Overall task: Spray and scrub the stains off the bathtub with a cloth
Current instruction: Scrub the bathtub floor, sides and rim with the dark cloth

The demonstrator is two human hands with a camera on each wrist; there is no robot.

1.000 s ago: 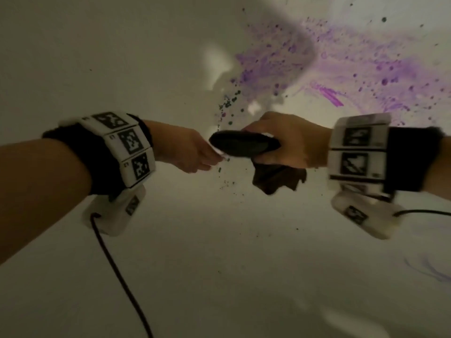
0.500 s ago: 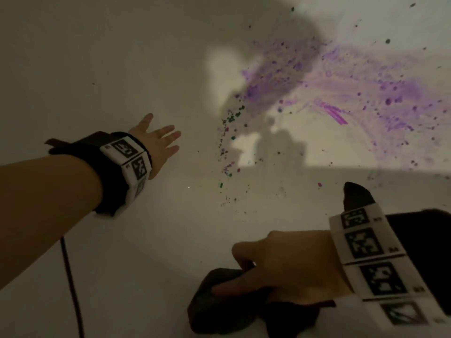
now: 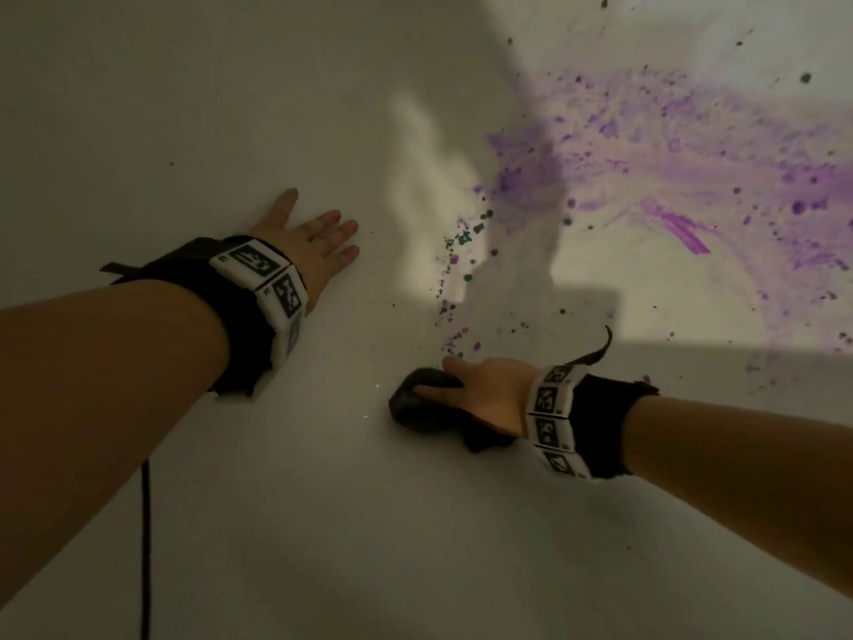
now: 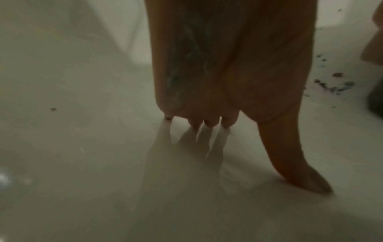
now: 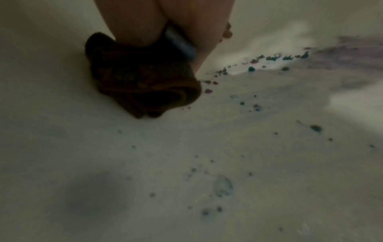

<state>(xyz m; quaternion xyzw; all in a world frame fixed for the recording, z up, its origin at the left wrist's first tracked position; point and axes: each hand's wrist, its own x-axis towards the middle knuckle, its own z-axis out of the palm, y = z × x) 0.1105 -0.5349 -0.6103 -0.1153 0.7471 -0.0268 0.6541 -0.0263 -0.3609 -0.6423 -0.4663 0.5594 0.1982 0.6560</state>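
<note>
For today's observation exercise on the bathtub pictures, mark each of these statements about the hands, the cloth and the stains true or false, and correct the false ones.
1. The right hand grips a dark cloth against the bathtub surface. True.
2. The left hand holds a spray bottle. False: it rests on the tub with fingers spread and holds nothing.
3. The large purple stain lies beyond and to the right of the cloth. True.
4. The cloth covers the middle of the purple stain. False: it sits on the near side of it, beside small purple and green specks.
5. The two hands touch. False: they are well apart.
</note>
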